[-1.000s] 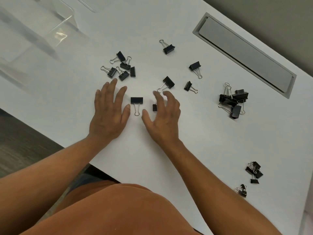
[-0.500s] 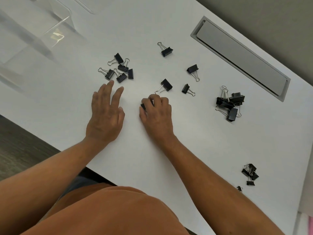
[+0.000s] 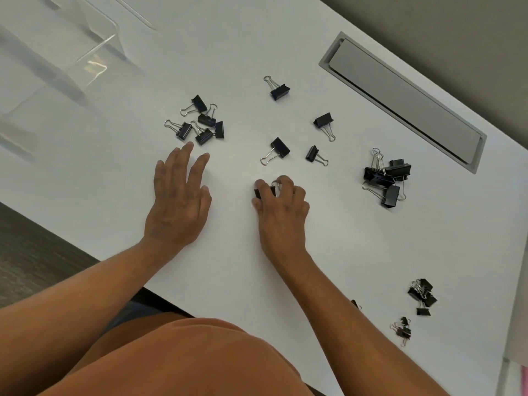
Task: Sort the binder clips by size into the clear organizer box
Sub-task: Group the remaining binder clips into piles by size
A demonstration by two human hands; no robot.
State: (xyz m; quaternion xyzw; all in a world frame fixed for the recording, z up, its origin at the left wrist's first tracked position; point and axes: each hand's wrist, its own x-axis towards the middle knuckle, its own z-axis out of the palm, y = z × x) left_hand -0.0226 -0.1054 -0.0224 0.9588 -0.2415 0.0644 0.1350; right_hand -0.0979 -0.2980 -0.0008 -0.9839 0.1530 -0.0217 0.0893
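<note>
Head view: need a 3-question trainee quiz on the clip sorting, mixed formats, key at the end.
1. True or false: the left hand lies flat on the white table and holds nothing.
2. What does the right hand pinch? A) a binder clip B) a pen C) the organizer lid
3. Fill in: the pile of largest clips lies on the person's ____ side, near the grey cable hatch.

Key: 1 true. 2 A, the held binder clip. 3 right.

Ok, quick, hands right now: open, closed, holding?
Left hand: open, flat on the table.
Right hand: fingers curled round a binder clip.
</note>
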